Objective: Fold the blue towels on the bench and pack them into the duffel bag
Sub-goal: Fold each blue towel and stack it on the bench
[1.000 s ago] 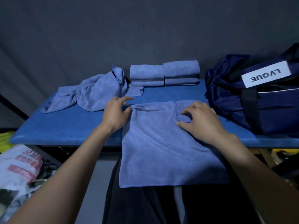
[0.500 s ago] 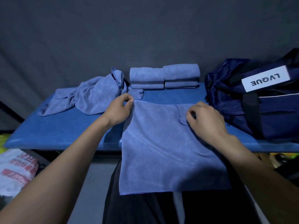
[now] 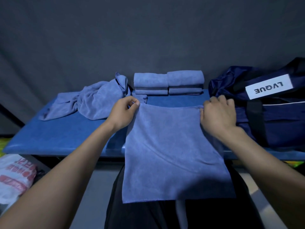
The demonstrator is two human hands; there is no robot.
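Note:
A blue towel lies flat across the front of the blue bench, its lower part hanging over the edge toward me. My left hand pinches its far left corner. My right hand grips the far right corner. The far edge is stretched straight between them. Two stacks of folded blue towels sit side by side at the back. A heap of unfolded blue towels lies at the back left. The navy duffel bag with a white label stands on the bench at the right.
A dark grey curtain hangs behind the bench. A white plastic sack with red print lies on the floor at the lower left. The duffel bag sits right beside my right hand.
Both hands have moved apart to the towel's far corners and pulled its far edge straight. The folded-over flap near my right hand has been smoothed out.

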